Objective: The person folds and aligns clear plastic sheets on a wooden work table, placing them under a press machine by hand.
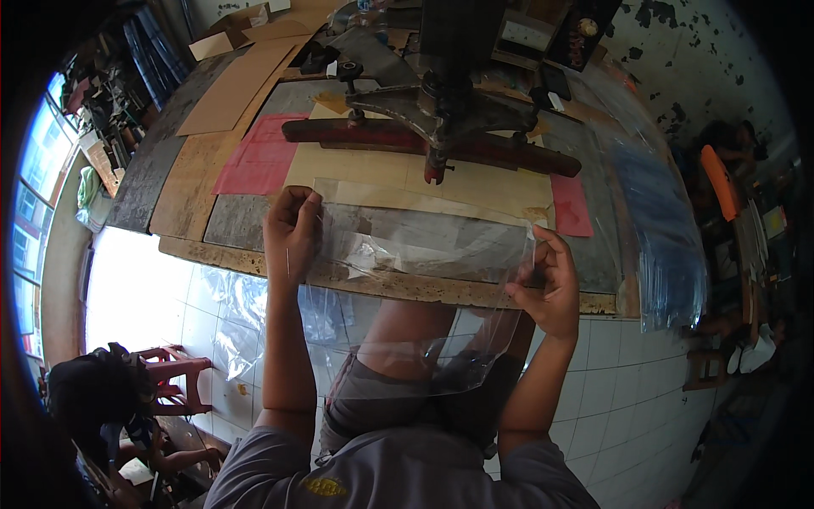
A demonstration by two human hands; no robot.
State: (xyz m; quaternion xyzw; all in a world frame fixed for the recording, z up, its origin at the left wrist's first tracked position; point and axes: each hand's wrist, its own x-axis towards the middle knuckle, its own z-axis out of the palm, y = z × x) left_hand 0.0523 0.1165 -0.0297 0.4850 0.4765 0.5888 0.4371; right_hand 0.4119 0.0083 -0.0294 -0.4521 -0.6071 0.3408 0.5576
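Observation:
A clear plastic sheet is stretched between my two hands, over the front edge of the worktable. Its lower part hangs in front of my lap. My left hand is closed on the sheet's left edge, thumb against curled fingers. At the right edge, my right hand pinches the sheet with fingers bent. Just beyond it, a press with a dark red bar stands over a cream sheet. Pink sheets show at both sides of the cream one.
Stacked clear bluish plastic sheets overhang the table's right end. Cardboard lies at the far left, near an open carton. Loose plastic lies on the tiled floor by a red stool. Another person is at lower left.

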